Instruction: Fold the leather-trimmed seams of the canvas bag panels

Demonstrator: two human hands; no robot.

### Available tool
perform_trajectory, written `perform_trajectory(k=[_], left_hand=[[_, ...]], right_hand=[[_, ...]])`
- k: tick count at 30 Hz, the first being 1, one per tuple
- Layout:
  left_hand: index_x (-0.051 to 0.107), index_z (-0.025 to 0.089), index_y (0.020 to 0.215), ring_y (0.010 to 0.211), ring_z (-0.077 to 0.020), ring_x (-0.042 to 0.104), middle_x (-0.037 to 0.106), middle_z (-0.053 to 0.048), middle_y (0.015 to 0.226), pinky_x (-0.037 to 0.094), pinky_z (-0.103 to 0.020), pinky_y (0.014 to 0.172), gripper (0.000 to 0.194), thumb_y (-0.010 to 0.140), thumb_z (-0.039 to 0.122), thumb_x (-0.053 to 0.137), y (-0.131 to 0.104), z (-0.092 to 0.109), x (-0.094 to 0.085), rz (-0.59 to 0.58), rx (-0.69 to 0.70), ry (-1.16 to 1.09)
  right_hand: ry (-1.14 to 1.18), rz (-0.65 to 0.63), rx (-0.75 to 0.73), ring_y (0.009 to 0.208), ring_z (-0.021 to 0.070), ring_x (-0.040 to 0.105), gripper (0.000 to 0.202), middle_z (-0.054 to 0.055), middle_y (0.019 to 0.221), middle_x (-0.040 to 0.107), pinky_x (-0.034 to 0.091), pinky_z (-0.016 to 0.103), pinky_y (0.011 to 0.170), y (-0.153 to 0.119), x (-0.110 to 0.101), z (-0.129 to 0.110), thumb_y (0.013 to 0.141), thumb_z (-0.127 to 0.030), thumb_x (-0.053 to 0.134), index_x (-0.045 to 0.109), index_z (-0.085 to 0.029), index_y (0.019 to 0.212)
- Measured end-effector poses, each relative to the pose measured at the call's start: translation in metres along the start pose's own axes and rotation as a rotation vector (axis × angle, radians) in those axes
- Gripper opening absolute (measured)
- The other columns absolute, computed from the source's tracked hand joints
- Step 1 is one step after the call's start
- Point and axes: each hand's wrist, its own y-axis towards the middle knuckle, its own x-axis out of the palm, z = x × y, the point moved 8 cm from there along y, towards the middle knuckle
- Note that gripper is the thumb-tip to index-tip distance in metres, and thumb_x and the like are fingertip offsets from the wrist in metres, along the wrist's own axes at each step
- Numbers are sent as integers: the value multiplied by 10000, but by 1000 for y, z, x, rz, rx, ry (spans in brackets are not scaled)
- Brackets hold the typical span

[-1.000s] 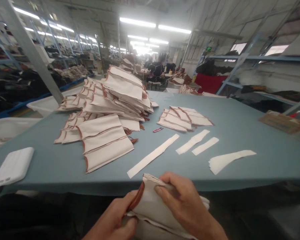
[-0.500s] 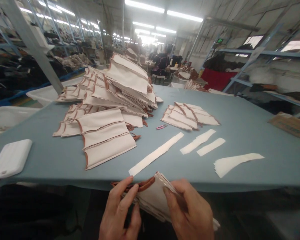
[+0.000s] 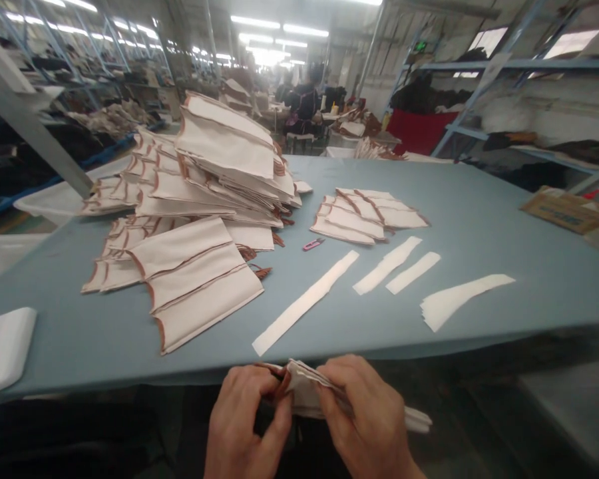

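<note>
At the near edge of the table, both hands grip a folded cream fabric piece with brown edging [image 3: 303, 389]. My left hand [image 3: 247, 416] pinches its brown-trimmed edge between thumb and fingers. On the other side, my right hand [image 3: 362, 409] is closed on the layered cream edge, and part of the piece sticks out beyond that hand to the right. Just past the hands lies a long cream strip [image 3: 307, 303]. To the left, a flat sewn panel with brown trim [image 3: 204, 283] rests against a big heap of similar panels [image 3: 224, 143].
Pink thread snips [image 3: 313, 245] lie beside a small stack of panels [image 3: 372, 216]. More cream strips [image 3: 387, 266] and a fanned bunch of strips [image 3: 459, 299] are on the right. A white device [image 3: 7, 349] sits at the left edge, a cardboard box [image 3: 569, 209] far right.
My left hand's fingers have closed onto the brown-trimmed edge, where they were spread before. The view has shifted, and the held piece is now lower and turned.
</note>
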Motion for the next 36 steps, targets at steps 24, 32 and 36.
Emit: perform_trajectory(k=[24,32,36], left_hand=[[695,205,738,674,-160,605,679,19,725,439,-224,663,228,888,290,546,25,4,-2,-404,-527,-203],[681,184,754,714,-180,576,657,-14,744,421,-243,668,240,890,326,545,12,-13,9,-524,-586,-324],[639,176,735,689,-174,510,567,-6,708,400,-248,639,228,844,339,523,7,-26,14,-512,-661,-424]], right_hand=[[1026,-752,865,666,112,378,485,-47,721,456,308,239,601,-15,64,25,855,-643,673,510,-188,811],[1116,-858,922,575,80,325,541,-76,652,431,260,207,526,-24,77,26,838,-694,707,507,-191,820],[1071,-907,901,597,84,378,410,-66,677,468,291,198,537,-21,75,24,866,-539,735,531,-183,839]])
